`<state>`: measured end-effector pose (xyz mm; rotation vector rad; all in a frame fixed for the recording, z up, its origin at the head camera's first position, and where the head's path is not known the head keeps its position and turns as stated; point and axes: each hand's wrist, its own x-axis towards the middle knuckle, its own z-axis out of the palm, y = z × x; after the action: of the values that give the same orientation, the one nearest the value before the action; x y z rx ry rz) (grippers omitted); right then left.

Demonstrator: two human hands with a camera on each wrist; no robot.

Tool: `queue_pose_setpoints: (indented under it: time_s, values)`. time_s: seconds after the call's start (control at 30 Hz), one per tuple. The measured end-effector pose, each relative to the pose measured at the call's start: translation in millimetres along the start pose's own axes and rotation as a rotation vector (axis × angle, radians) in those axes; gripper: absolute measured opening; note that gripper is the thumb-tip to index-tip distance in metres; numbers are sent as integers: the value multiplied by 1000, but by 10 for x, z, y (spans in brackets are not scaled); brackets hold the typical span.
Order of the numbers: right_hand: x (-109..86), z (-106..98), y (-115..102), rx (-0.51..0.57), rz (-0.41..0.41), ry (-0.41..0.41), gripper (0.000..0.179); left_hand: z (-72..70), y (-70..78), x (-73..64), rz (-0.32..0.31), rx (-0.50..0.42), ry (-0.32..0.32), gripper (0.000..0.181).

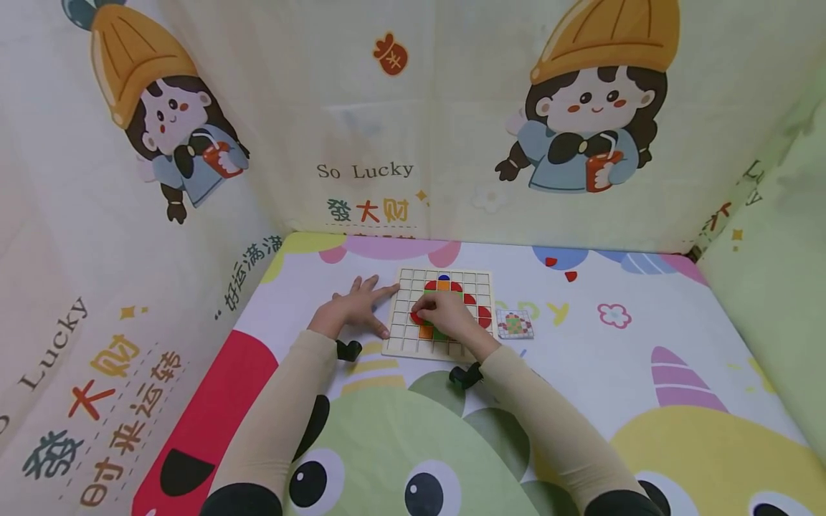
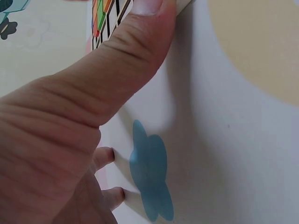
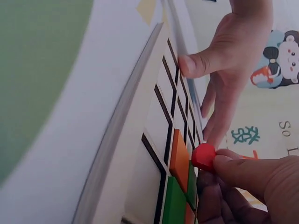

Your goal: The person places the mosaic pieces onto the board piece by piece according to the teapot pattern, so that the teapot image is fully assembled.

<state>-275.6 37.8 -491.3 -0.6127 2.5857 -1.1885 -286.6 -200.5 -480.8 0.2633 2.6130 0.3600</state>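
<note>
A square wooden grid board (image 1: 408,281) lies on the table. Red, orange, green and blue pieces fill part of its cells. My right hand (image 1: 448,315) is over the board's middle, and in the right wrist view its thumb and fingers pinch a small red piece (image 3: 204,156) with a rounded edge. Beside that piece an orange tile (image 3: 179,156) and a green tile (image 3: 174,200) sit in the grid. My left hand (image 1: 353,308) lies with spread fingers at the board's left edge; its thumb (image 3: 196,65) touches the rim.
A small picture card (image 1: 515,325) with a coloured grid pattern lies just right of the board. Two loose red pieces (image 1: 551,262) are farther back on the right. Printed cloth covers the table (image 1: 581,358) and the walls (image 1: 452,143) around it.
</note>
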Motion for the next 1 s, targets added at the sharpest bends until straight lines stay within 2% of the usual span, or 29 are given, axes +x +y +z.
queue_pose_setpoints:
  time_s: [0.23, 0.4, 0.6, 0.77, 1.0]
  values:
    - [55, 29, 19, -9, 13, 46, 8, 1, 14, -2, 3, -11, 1, 114]
    - [53, 17, 31, -32, 1, 40, 8, -9, 33, -14, -2, -9, -1, 113]
    - [60, 28, 4, -38, 28, 31, 10, -7, 23, -7, -2, 3, -1, 114]
    - [77, 65, -64, -123, 10, -39, 16, -27, 9, -22, -10, -1, -2, 113]
    - [86, 111, -98, -211, -14, -34, 8, -9, -13, 0, 1, -7, -4, 114]
